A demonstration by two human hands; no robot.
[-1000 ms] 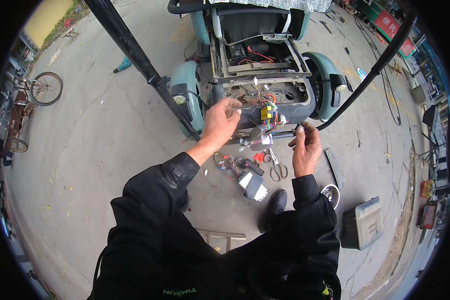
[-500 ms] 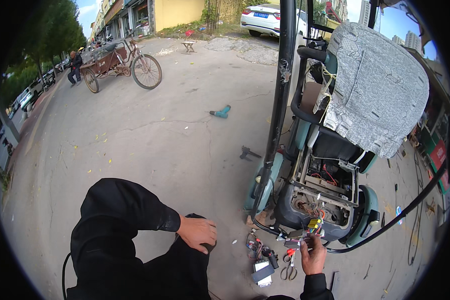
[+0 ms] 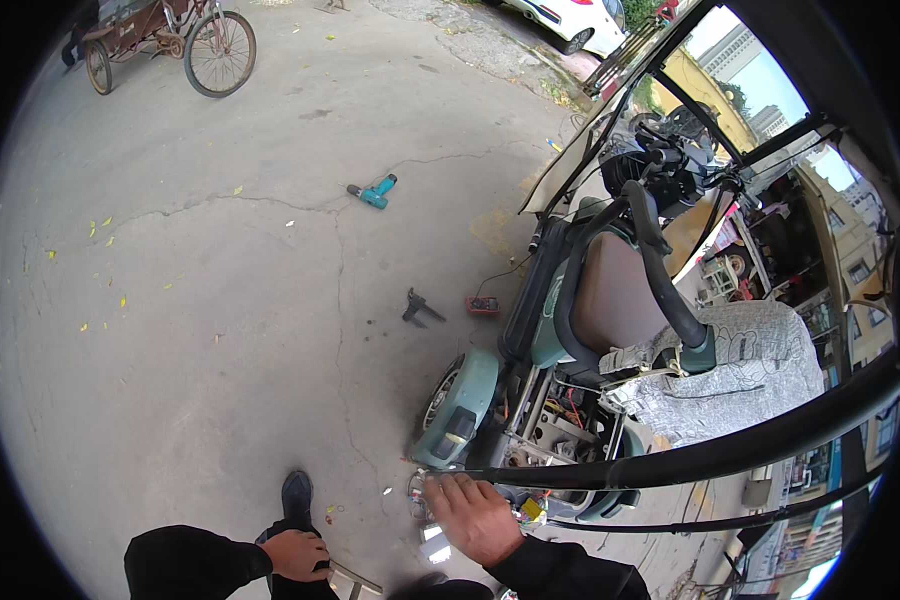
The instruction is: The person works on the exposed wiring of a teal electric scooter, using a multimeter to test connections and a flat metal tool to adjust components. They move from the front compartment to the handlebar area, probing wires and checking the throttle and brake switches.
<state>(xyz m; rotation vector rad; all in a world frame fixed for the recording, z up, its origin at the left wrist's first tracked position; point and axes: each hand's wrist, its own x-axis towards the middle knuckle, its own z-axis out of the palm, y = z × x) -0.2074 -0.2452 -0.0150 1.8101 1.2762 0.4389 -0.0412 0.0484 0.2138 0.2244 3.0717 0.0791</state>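
Note:
My left hand rests on my dark-trousered knee, its fingers laid over the cloth and holding nothing. My right hand is back up, fingers side by side and stretched forward, at the lower end of a black frame tube. Whether the fingertips touch the tube cannot be made out. Beside that hand lie a yellow connector among wires and a white-and-grey box, partly hidden by my wrist. Beyond stands the opened green three-wheeler, its inner frame and wiring exposed.
On the pavement lie a teal cordless drill, a black tool and a red meter. A silver quilted cover drapes the vehicle. Farther off stand a rusty cargo tricycle and a white car. A wooden stool edge shows below.
My view has swung, so the vehicle looks tilted and nearer. My right hand has left the wire connectors and now sits by the lower end of the tube. My left hand stays on my knee.

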